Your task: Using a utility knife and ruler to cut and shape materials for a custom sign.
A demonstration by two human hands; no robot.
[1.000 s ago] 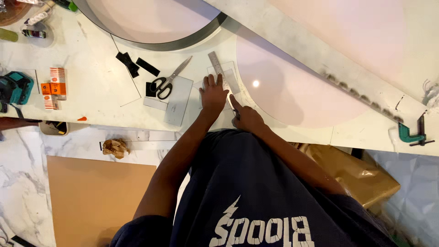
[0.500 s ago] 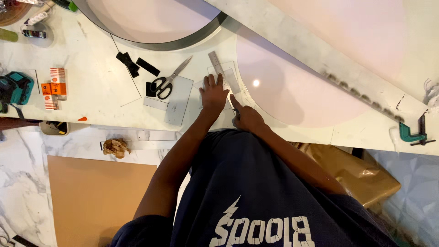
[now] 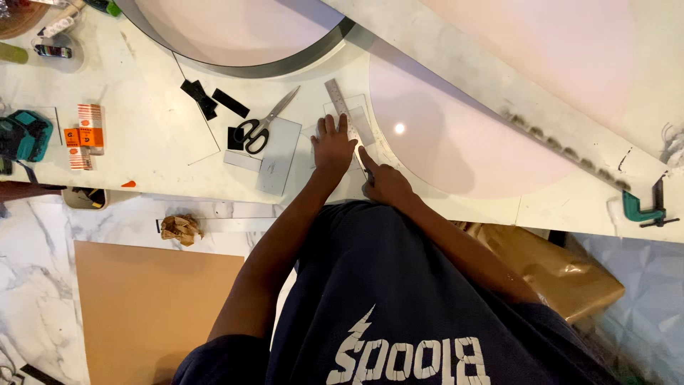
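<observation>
1. Two orange-and-white small cartons (image 3: 84, 135) lie at the far left of the white marble-patterned bench (image 3: 149, 135), just beside a teal power tool (image 3: 26, 135).
2. Black-handled steel scissors (image 3: 262, 125) rest partly on a grey rectangular sheet piece (image 3: 279, 158), near several black strips (image 3: 212, 100).
3. Left hand (image 3: 333, 148) lies flat, fingers spread and open, pressing on a flat steel ruler (image 3: 342, 103) and the clear plastic sheet (image 3: 367, 125) under it.
4. Right hand (image 3: 387, 182) is closed around a thin tool, forefinger extended along the ruler's edge; the tool itself is too hidden to identify.
5. Large pale pink round panel (image 3: 463, 142) lies just right of the ruler.
6. Teal clamp (image 3: 643, 207) grips the bench's right edge.
</observation>
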